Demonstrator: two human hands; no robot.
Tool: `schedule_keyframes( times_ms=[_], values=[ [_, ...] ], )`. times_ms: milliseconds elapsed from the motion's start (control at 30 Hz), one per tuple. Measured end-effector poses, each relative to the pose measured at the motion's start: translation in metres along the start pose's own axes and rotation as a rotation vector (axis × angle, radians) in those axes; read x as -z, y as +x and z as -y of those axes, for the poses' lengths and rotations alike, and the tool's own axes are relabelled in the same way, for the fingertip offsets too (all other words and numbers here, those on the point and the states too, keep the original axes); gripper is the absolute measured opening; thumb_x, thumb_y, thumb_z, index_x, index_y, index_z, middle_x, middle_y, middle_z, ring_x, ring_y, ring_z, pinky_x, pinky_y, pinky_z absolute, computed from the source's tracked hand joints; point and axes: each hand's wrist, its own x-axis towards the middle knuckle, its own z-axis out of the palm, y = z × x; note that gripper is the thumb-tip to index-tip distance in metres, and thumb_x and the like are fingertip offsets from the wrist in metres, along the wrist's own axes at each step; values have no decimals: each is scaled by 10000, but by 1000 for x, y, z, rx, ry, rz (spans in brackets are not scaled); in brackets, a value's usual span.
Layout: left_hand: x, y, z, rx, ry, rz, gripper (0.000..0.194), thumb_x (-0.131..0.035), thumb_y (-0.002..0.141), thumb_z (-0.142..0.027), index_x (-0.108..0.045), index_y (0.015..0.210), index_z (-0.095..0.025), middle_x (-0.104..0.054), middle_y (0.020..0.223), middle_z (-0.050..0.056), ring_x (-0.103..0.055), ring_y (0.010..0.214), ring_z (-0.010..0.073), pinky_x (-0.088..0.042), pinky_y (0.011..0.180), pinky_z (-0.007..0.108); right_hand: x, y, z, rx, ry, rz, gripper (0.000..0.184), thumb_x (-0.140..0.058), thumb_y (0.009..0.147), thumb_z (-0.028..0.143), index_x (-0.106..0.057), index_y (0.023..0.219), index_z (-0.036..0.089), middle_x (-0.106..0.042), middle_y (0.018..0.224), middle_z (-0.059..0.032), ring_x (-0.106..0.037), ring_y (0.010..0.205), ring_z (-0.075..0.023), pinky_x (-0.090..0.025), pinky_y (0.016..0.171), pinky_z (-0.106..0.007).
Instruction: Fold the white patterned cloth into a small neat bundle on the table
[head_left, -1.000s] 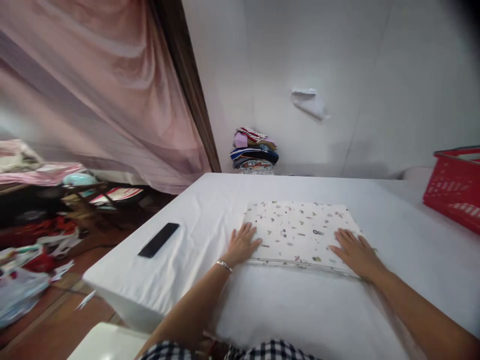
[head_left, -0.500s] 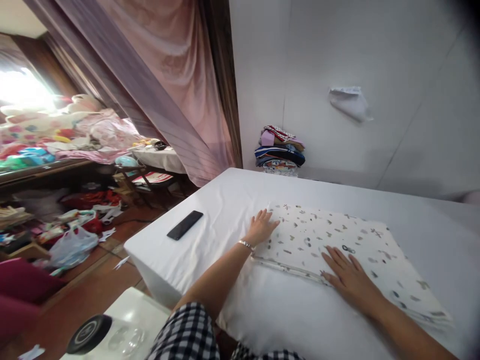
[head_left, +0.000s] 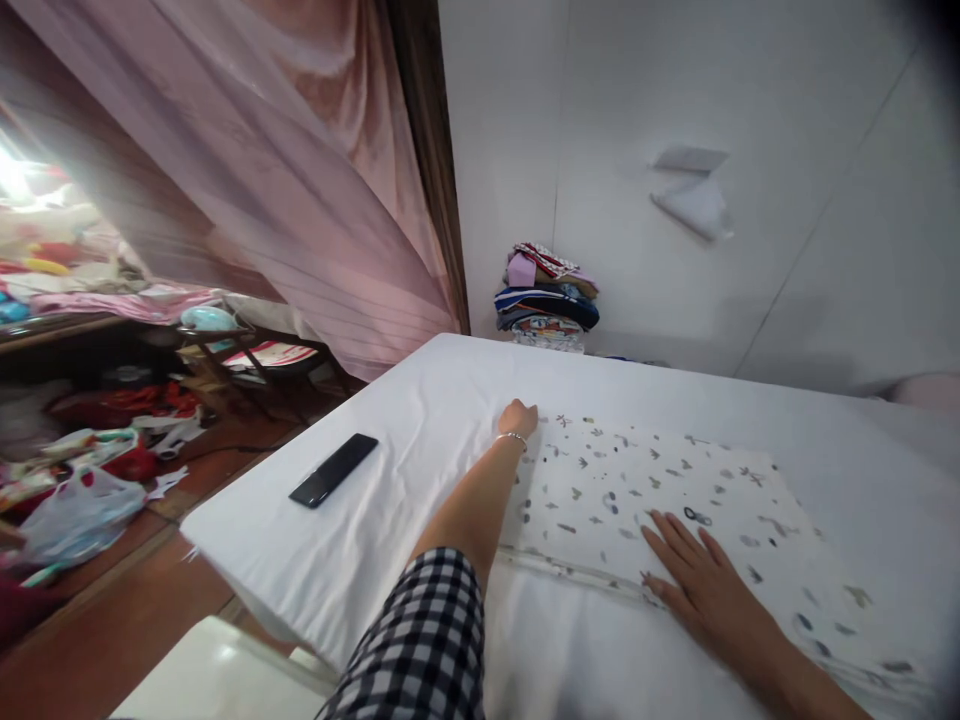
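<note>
A folded white cloth (head_left: 637, 485) with small leaf and animal prints lies flat on the white-covered table. At its far left corner is my left hand (head_left: 517, 418), fingers curled closed on the cloth's edge; the fingertips are hidden from me. A silvery bracelet circles that wrist. My right hand (head_left: 701, 575) rests palm down on the near part of the cloth, its fingers spread. The layered folds show along the cloth's near edge.
A black phone (head_left: 334, 470) lies on the table (head_left: 420, 400) to the left. Folded clothes (head_left: 547, 295) are stacked by the wall behind. Pink curtains (head_left: 330, 180) hang at the left. A pale stool-like surface (head_left: 225, 670) stands below the table's near left corner.
My left hand has moved from lying spread on the cloth's left side to its far left corner, and its fingers have closed. My right hand stays in place. The view has shifted slightly.
</note>
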Motion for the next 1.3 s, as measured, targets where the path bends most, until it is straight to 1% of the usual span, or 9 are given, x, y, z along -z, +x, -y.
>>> schedule_keyframes(
  times_ms=[267, 533, 633, 733, 833, 933, 1067, 1167, 1300],
  values=[
    [-11, 24, 1, 10, 11, -10, 344, -474, 825, -236, -626, 1125, -162, -681, 1128, 144, -639, 1044, 241, -489, 805, 318, 2, -1, 4, -5, 45, -17, 615, -360, 925, 606, -287, 1485, 361, -217, 1552, 26, -197, 1428, -287, -170, 1160, -556],
    [-15, 18, -5, -116, 118, -103, 354, -406, 896, -309, -612, 1151, -173, -568, 1288, 154, -557, 1165, 282, -460, 929, 399, 19, 1, 14, -16, 88, 49, 625, -301, 951, 599, -269, 1501, 303, -164, 1567, -9, -135, 1447, -260, -112, 1177, -521],
    [-22, 4, -10, -312, 174, -136, 442, -407, 911, -422, -541, 1267, -196, -425, 1458, 112, -372, 1347, 279, -331, 1090, 430, 28, 2, 18, -41, 135, 92, 642, -266, 953, 610, -260, 1507, 285, -126, 1573, -17, -101, 1452, -259, -74, 1182, -506],
    [-36, -12, -6, -578, 296, -88, 522, -341, 929, -514, -460, 1358, -242, -327, 1533, 59, -246, 1421, 257, -187, 1167, 467, 38, 3, 19, -76, 221, 162, 683, -244, 942, 640, -236, 1515, 268, -81, 1579, -19, -44, 1456, -258, -17, 1184, -491],
    [-46, -21, 1, -628, 384, -26, 589, -283, 932, -554, -401, 1412, -235, -309, 1540, 70, -213, 1436, 261, -129, 1175, 513, 54, 8, 12, -98, 366, 284, 721, -226, 927, 672, -197, 1524, 268, -53, 1582, -15, -23, 1456, -255, -23, 1184, -481],
    [-48, -22, 3, -620, 415, -19, 630, -251, 931, -565, -380, 1432, -205, -301, 1542, 87, -207, 1439, 271, -128, 1171, 532, 76, 30, -2, -147, 430, 265, 741, -202, 919, 685, -107, 1537, 287, 7, 1586, 6, 12, 1455, -247, -38, 1184, -467],
    [-45, -20, 2, -625, 416, -11, 645, -240, 931, -572, -371, 1440, -200, -294, 1542, 91, -211, 1438, 277, -133, 1166, 543, 96, 88, -34, -269, 282, 120, 757, -188, 923, 662, -93, 1546, 242, 41, 1593, -6, 62, 1452, -240, -13, 1184, -429],
    [-45, -20, 2, -630, 413, -26, 630, -261, 931, -568, -385, 1433, -207, -308, 1535, 94, -230, 1432, 278, -144, 1161, 551, 87, 125, -62, -381, 122, 77, 716, -189, 950, 578, -138, 1537, 173, -8, 1598, -56, 47, 1456, -236, -8, 1178, -439],
    [-47, -20, 3, -625, 405, -31, 626, -272, 935, -561, -387, 1434, -201, -313, 1531, 96, -236, 1431, 274, -140, 1164, 545, 57, 142, -91, -477, 39, 135, 686, -227, 946, 535, -229, 1510, 143, -131, 1588, -89, -51, 1459, -265, -60, 1160, -512]
  ],
)
